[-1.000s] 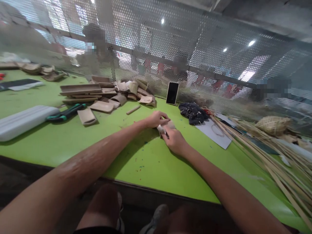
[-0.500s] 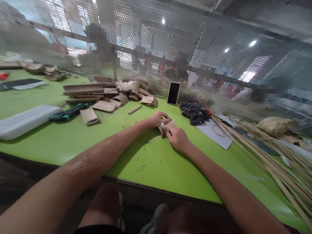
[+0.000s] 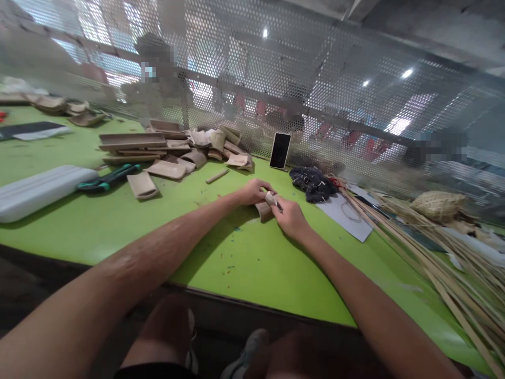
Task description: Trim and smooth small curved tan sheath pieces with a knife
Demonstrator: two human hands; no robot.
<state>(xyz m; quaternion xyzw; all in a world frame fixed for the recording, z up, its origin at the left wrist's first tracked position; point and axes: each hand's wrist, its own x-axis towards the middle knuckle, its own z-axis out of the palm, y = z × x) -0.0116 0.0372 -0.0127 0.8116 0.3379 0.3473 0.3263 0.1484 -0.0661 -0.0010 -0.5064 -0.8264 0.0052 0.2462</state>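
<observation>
A short curved piece of bamboo (image 3: 263, 211) lies on the green table, and my left hand (image 3: 253, 192) is closed on its far end, pressing it down. My right hand (image 3: 291, 220) grips a small tool (image 3: 270, 198) with a pale, wrapped-looking end and a dark narrow part near the fingers. That tool is over the bamboo, at its right side; where it touches is partly hidden by the fingers. The two hands are close together, almost meeting above the piece.
Cut bamboo pieces (image 3: 134, 141) are heaped at back left, near a black-and-green hand tool (image 3: 108, 179) and a white case (image 3: 43, 189). A phone (image 3: 280, 150) leans on the mesh screen. Dark cloth (image 3: 313, 183), paper (image 3: 347, 216) and long bamboo strips (image 3: 426, 247) lie right.
The pale end of the tool has moved slightly up and right, and more of the bamboo's surface shows. My left hand stays about where it was.
</observation>
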